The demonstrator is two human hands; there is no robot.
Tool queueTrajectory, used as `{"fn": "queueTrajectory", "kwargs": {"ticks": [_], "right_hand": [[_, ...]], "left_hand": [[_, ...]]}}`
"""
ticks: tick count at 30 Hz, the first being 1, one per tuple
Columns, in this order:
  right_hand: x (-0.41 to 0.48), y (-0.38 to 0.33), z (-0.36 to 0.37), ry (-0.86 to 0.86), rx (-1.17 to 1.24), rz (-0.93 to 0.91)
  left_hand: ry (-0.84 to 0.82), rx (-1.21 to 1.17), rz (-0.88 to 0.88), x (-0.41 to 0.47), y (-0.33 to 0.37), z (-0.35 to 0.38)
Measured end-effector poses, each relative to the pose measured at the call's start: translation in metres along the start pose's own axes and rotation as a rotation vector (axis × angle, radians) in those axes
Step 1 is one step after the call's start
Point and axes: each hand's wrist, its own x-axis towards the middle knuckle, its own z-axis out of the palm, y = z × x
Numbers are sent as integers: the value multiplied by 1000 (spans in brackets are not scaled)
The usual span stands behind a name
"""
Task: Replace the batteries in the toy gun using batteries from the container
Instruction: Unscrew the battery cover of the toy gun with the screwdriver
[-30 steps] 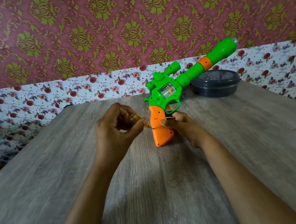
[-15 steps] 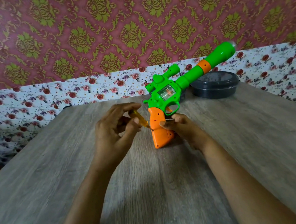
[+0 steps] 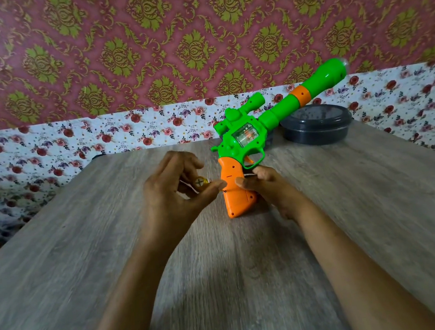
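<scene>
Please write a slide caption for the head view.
Left hand holds a small screwdriver at the toy gun's grip; right hand steadies it.

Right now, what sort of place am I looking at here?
Probably a room in a home: ornate patterned wallpaper, a wood-grain table, and a plastic toy gun held upright on it.

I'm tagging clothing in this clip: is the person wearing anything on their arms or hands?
No. The left forearm and right forearm are bare down to the frame's bottom edge, with no sleeves. The left hand and right hand show no gloves, rings, watch or bracelet.
</scene>
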Motion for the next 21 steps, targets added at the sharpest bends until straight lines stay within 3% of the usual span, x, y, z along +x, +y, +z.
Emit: {"fn": "queueTrajectory", "kwargs": {"ticks": [5, 11, 21], "right_hand": [[-2, -2, 0, -12, 2, 3], [-4, -4, 0, 6, 6, 44], [-5, -7, 0, 33, -16, 79]], "left_hand": [[-5, -40, -105, -2, 0, 4], [-59, 20, -52, 0, -3, 0], [-192, -40, -136, 0, 0, -4]]}}
